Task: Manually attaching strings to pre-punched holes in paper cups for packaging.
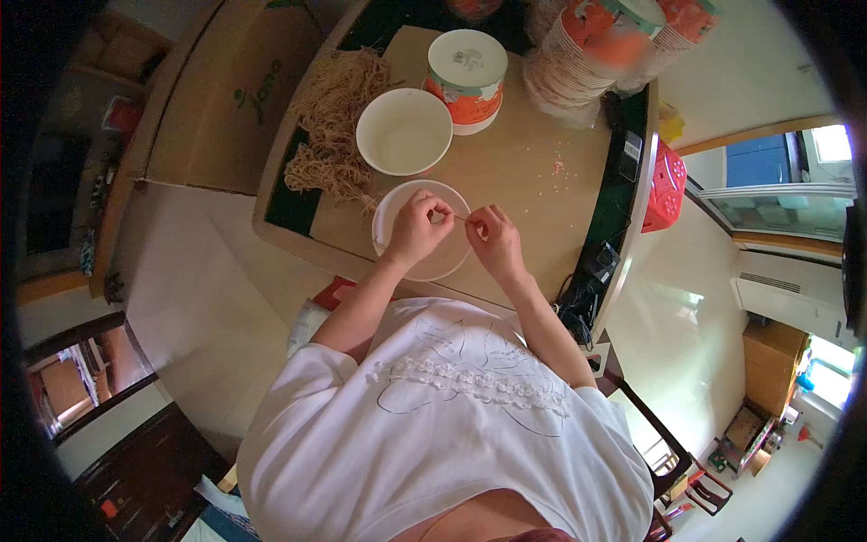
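My left hand [418,231] and my right hand [497,242] are raised close together over a white paper bowl [388,200] near the table's front edge. Thumb and forefinger are pinched on each hand. A short length of thin string [460,218] spans the gap between the two pinches; its ends are hidden in the fingers. Just beyond my left hand stands a second open white paper bowl [404,132]. A loose heap of tan twine [336,113] lies to its left, with strands trailing toward the nearer bowl.
An orange-and-white paper tub [467,86] stands behind the bowls. Stacked paper tubs in plastic [578,68] fill the far right. Small pinkish bits [558,170] are scattered on the cardboard sheet [506,181]. Black cables and adapters [591,271] line the right edge; a large carton [226,99] stands left.
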A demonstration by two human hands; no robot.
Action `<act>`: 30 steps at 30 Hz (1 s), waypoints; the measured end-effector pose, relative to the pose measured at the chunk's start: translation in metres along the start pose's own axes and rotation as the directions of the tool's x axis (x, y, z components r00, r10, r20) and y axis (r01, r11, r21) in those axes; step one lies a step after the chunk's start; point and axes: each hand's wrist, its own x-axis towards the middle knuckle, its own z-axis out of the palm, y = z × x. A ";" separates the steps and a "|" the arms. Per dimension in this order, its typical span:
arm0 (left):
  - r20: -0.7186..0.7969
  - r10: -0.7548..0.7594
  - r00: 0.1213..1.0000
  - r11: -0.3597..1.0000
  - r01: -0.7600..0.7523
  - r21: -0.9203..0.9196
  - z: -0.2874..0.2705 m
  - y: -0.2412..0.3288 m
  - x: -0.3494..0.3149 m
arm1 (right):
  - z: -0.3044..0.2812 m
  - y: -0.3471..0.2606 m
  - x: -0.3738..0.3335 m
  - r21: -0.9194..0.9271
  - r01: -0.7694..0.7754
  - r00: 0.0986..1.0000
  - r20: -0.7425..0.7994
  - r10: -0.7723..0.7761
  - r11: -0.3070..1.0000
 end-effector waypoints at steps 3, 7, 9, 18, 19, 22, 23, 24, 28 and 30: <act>-0.002 0.010 1.000 0.997 -0.010 -0.077 0.001 -0.004 0.000 | -0.001 -0.004 0.002 -0.075 0.017 1.000 0.019 -0.016 0.997; 0.038 -0.002 0.999 0.998 0.004 -0.060 -0.002 0.003 0.000 | 0.002 -0.012 0.005 -0.050 0.091 0.994 -0.061 -0.094 0.995; 0.047 0.013 0.999 0.999 -0.012 -0.039 -0.002 0.005 0.000 | 0.006 -0.003 0.004 -0.035 0.117 0.992 -0.041 -0.119 0.992; 0.195 -0.149 0.969 0.985 0.162 -0.054 -0.011 0.001 0.000 | 0.012 0.001 0.001 0.264 -0.154 0.987 0.002 0.159 0.952; 0.162 -0.128 0.978 0.985 0.145 -0.097 -0.008 0.000 0.001 | 0.013 0.001 0.001 0.264 -0.152 0.988 0.004 0.157 0.952; 0.135 -0.123 0.983 0.972 0.146 -0.183 -0.002 -0.005 0.002 | 0.013 -0.002 0.000 0.287 -0.142 0.989 0.009 0.145 0.947; 0.145 -0.136 0.980 0.959 0.167 -0.227 -0.002 -0.007 0.002 | 0.012 -0.005 0.000 0.280 -0.166 0.986 0.025 0.166 0.945; 0.143 -0.136 0.980 0.959 0.167 -0.228 -0.001 -0.008 0.002 | 0.012 -0.007 0.000 0.273 -0.190 0.982 0.041 0.186 0.943; 0.099 -0.136 0.986 0.964 0.155 -0.215 -0.004 0.003 0.004 | 0.016 -0.001 -0.001 0.353 -0.170 0.984 0.009 0.179 0.920; 0.087 -0.136 0.987 0.970 0.150 -0.191 -0.004 0.008 0.003 | 0.017 0.006 -0.001 0.222 -0.176 0.984 0.013 0.177 0.959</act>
